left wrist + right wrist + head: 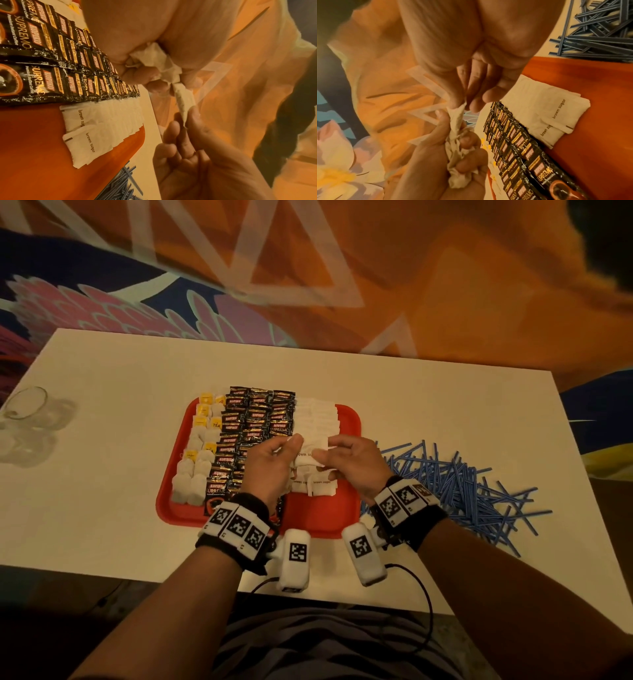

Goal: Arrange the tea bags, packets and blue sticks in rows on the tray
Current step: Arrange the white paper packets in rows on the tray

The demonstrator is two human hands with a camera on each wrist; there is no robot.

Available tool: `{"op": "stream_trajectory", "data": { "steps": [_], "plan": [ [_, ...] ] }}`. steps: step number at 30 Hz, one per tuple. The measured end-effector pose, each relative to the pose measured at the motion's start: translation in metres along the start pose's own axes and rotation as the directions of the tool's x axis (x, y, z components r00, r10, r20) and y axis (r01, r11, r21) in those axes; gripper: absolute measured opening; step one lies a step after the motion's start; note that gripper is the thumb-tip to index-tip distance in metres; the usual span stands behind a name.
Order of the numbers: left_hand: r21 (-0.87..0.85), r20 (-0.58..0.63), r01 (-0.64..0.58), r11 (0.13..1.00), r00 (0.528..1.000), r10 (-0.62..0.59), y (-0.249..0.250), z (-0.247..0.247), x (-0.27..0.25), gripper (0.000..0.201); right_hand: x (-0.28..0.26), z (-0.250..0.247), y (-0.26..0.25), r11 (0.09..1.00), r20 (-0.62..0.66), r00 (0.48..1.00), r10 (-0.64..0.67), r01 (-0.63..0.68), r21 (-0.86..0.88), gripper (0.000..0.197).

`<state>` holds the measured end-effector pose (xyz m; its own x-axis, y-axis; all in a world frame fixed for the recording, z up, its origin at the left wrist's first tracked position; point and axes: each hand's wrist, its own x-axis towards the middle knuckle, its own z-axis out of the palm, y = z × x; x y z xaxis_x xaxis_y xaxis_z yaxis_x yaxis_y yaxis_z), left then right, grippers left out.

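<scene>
L hand (270, 463) grips packets (154, 59), R hand (352, 463) pinches one, over tray (322, 515); bare strip at near rim; sticks (455, 484) R on table (102, 474)

right hand (471, 65): thumb and fingertips pinch top packet of bunch | left hand (447, 159): grips bunch of white packets (455, 151) | red tray (590, 142): brown sugar packets (547, 108) beside black coffee sachets (522, 155) | blue sticks (599, 29): heaped beyond tray

A white table (342, 378) carries a red tray (308, 515) at its centre, a loose heap of blue sticks (459, 484) at three o'clock, and a glass (24, 402) at nine o'clock.
</scene>
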<state>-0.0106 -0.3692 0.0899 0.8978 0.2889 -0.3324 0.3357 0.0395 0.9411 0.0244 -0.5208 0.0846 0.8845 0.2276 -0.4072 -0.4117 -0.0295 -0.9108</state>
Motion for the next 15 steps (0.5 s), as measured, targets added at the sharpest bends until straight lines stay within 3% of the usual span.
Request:
{"op": "stream_trajectory", "data": {
  "steps": [7, 11, 15],
  "plan": [
    [0.149, -0.115, -0.092, 0.984, 0.987, 0.11, -0.014, -0.005, 0.003, 0.032, 0.002, 0.0, 0.016, 0.997, -0.061, 0.998, 0.01, -0.014, -0.072, 0.012],
    [0.053, -0.175, 0.061, 0.997, 0.983, -0.051, -0.023, -0.019, 0.006, 0.033, 0.01, -0.006, 0.043, 0.991, -0.169, 0.982, 0.078, -0.096, -0.097, 0.019],
    [-0.032, -0.174, 0.167, 0.985, 0.97, -0.17, -0.031, -0.036, 0.0, 0.034, 0.016, -0.007, 0.073, 0.941, -0.171, 0.977, 0.128, -0.174, -0.289, 0.016]
  ]
}}
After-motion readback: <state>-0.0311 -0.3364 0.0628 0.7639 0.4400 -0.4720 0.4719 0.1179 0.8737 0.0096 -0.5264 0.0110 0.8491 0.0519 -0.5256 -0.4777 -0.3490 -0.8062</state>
